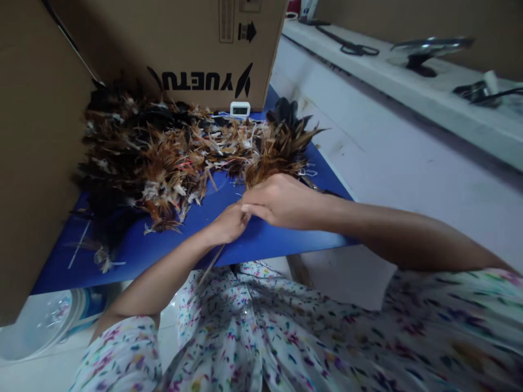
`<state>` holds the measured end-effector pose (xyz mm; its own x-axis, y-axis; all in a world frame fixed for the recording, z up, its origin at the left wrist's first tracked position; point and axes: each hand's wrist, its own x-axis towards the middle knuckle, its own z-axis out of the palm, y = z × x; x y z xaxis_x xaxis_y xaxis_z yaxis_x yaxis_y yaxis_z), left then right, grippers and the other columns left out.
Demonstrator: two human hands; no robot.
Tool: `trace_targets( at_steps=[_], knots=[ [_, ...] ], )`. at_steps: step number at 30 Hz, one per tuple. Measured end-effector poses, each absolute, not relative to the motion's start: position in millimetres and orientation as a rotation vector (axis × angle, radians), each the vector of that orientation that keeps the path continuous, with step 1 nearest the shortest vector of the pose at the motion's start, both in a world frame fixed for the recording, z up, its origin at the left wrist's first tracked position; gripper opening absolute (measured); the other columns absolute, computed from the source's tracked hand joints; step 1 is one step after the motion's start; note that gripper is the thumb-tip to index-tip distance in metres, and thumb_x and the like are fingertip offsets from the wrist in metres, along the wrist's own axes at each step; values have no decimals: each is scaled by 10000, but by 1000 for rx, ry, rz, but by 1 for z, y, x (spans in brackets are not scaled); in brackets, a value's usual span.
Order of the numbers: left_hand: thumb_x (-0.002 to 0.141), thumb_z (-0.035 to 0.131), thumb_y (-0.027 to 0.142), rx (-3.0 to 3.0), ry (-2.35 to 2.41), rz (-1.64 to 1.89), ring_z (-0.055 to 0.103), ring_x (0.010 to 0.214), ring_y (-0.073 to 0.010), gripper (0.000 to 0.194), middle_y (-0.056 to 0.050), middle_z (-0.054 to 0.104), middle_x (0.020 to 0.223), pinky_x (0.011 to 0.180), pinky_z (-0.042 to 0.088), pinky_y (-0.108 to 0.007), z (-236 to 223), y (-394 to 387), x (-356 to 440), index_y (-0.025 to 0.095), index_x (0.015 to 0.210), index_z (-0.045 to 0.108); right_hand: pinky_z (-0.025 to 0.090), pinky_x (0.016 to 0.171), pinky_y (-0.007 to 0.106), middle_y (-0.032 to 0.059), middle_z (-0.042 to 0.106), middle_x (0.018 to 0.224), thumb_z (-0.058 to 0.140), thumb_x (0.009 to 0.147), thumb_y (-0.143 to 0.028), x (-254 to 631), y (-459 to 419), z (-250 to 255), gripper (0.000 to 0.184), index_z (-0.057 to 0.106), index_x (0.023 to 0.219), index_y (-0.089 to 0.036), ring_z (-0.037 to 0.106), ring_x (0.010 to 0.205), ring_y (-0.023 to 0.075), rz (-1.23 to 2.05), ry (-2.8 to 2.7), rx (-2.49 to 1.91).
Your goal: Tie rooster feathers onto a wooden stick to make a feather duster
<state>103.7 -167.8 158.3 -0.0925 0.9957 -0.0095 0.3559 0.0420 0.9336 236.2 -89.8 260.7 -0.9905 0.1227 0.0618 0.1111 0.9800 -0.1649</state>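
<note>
My right hand [281, 200] is closed round a bunch of brown and black feathers [281, 142] that fans out away from me over the blue board [261, 239]. My left hand [229, 224] is pinched shut just beside it, fingertips touching the right hand; it seems to hold a thin stem or thread [210, 267] that hangs down toward my lap. A big heap of brown, black and white feathers [155, 152] lies on the board to the left of both hands.
A cardboard box [183, 49] stands behind the heap and another cardboard wall [32, 163] closes the left side. A small white digital timer [239, 109] sits by the box. On the right ledge lie scissors [355, 48] and cables. A plastic basin [41, 326] sits below left.
</note>
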Motion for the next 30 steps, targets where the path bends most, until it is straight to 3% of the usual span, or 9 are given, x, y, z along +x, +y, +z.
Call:
trace_targets(
  at_steps=[4, 8, 14, 21, 30],
  knots=[
    [880, 466, 319, 1565, 1589, 910, 450, 593, -146, 292, -1, 451, 567, 627, 396, -281, 160, -171, 111, 194, 617, 453, 268, 573, 262, -3, 572, 558, 585, 854, -161, 206, -75, 278, 217, 675, 657, -158, 452, 534, 86, 269, -3218, -41],
    [957, 349, 407, 1642, 1425, 936, 517, 676, -164, 347, -26, 537, 647, 679, 442, -291, 169, -182, 120, 182, 760, 527, 256, 576, 267, -31, 522, 493, 699, 777, -137, 186, -69, 291, 155, 695, 625, -168, 408, 516, 76, 342, -3338, 105],
    [970, 320, 470, 1810, 1268, 764, 569, 804, -186, 374, -68, 622, 847, 786, 468, -326, 189, -208, 123, 177, 949, 553, 282, 592, 247, -57, 536, 503, 739, 754, -114, 185, -74, 308, 112, 720, 655, -161, 397, 519, 54, 467, -3524, 166],
    [986, 271, 424, 1925, 1196, 439, 526, 704, -162, 327, -55, 575, 828, 674, 434, -297, 200, -231, 126, 165, 1044, 462, 315, 591, 208, -39, 592, 572, 644, 842, -188, 221, -60, 291, 144, 728, 755, -108, 441, 557, 46, 1137, -3560, 143],
    [969, 329, 391, 1965, 1282, 478, 423, 554, -142, 455, 2, 493, 671, 541, 326, -257, 202, -244, 130, 113, 1328, 363, 382, 627, 226, 17, 623, 665, 617, 834, -496, 263, -51, 269, 423, 716, 766, -90, 519, 639, 96, 1784, -3255, -180]
  ],
)
